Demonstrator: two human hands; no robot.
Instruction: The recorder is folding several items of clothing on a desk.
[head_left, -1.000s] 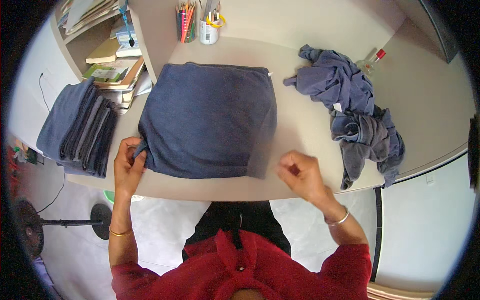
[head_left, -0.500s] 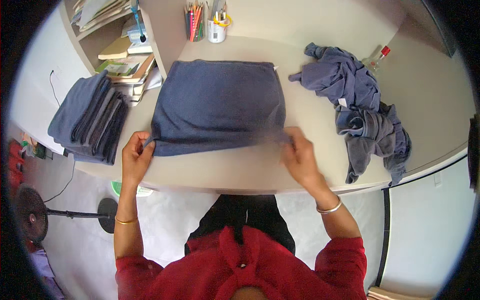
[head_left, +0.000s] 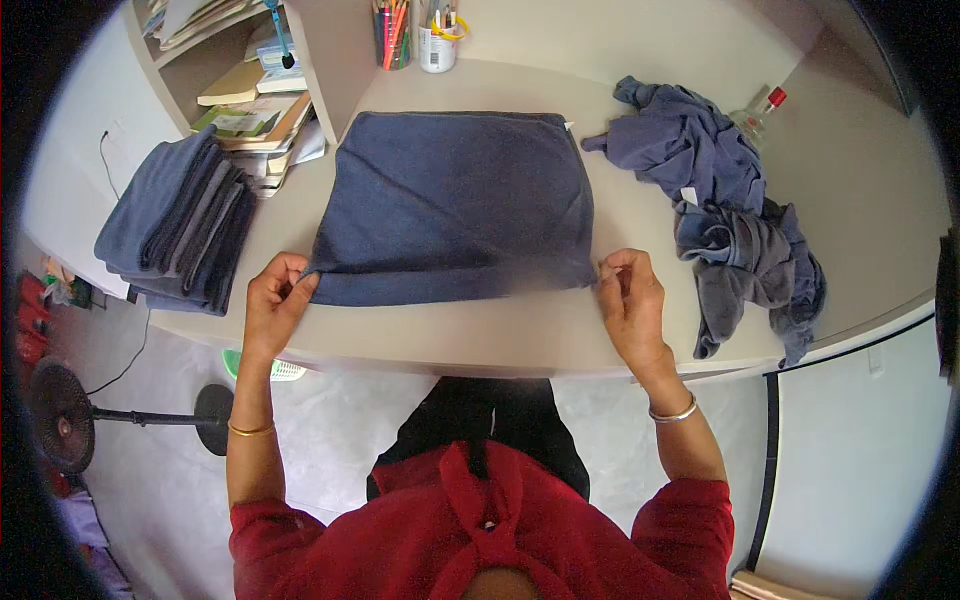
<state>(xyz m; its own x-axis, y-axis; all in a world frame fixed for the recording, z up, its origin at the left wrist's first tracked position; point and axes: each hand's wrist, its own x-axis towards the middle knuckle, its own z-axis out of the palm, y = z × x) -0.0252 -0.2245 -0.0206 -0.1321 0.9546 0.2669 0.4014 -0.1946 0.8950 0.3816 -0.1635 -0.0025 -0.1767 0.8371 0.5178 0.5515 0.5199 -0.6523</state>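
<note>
A dark blue towel (head_left: 460, 190) lies spread as a rough rectangle on the desk in front of me, a small white tag at its far right corner. A strip along its near edge is turned or creased, and part of that edge is blurred. Its near left corner is pinched between the thumb and fingers of my left hand (head_left: 276, 302). At the near right corner, my right hand (head_left: 632, 305) has its fingers drawn together against the towel's edge; the grip itself shows only in part.
Left stands a stack of folded dark cloths (head_left: 180, 220), beside a shelf with books and papers (head_left: 265, 120). Crumpled cloths (head_left: 690, 150) lie at right, near a clear bottle with a red cap (head_left: 757, 118). Pencil holders (head_left: 438, 48) stand at the back. A black fan (head_left: 62, 415) is on the floor.
The towel's near right corner and my right hand have moved right, so the towel lies wider and flatter. My left hand keeps its pinch, shifted slightly right.
</note>
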